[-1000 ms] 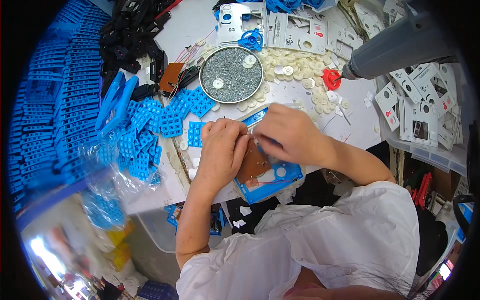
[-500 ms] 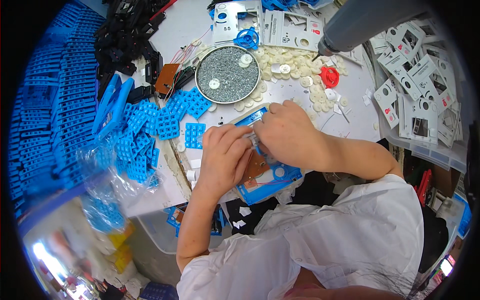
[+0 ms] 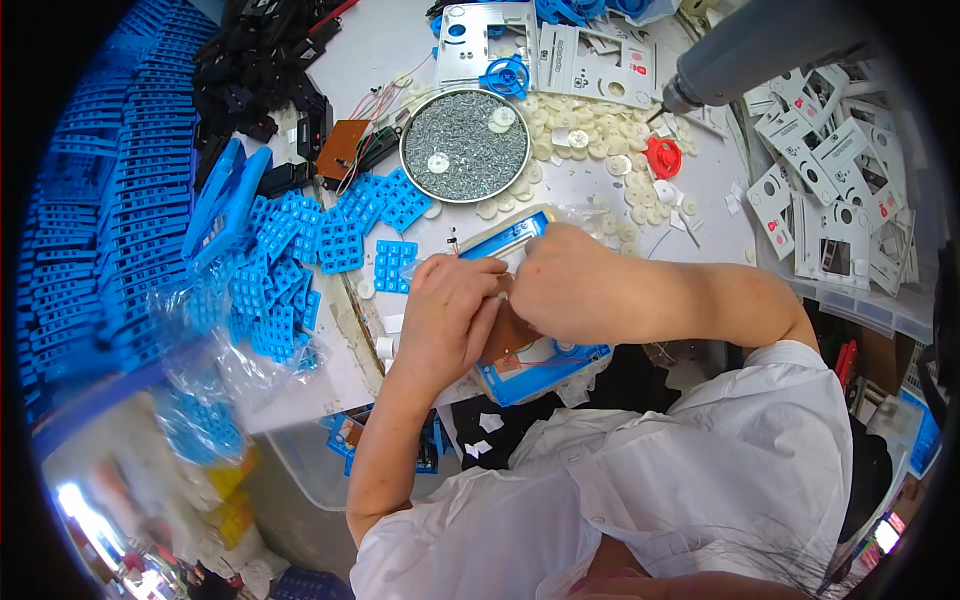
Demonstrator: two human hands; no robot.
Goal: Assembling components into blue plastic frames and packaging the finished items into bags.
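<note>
In front of me at the table's near edge lies a blue plastic housing point(image 3: 545, 378), with a brown circuit board point(image 3: 508, 338) inside it. My left hand point(image 3: 450, 310) rests over the housing's left side, fingers bent and pressed together near the board. From the right, my right hand point(image 3: 563, 280) reaches across the housing with its fingers curled down; its fingertips are hidden beneath the hand. The two hands nearly meet over the middle of the housing. Whatever small part sits between their fingers is too covered to make out. Clear plastic film shows around the housing's edges.
A round tray of screws point(image 3: 465, 145) stands beyond my hands, beside cream plastic discs point(image 3: 590, 130). Blue keypads point(image 3: 340, 240) and stacked blue parts point(image 3: 130, 200) fill the left. A grey power screwdriver point(image 3: 760, 60) hangs at upper right, near printed white panels point(image 3: 835, 170).
My right hand has turned over more and its fingers have curled under, with the forearm straighter across. My left hand stays almost in place. The view has shifted slightly.
</note>
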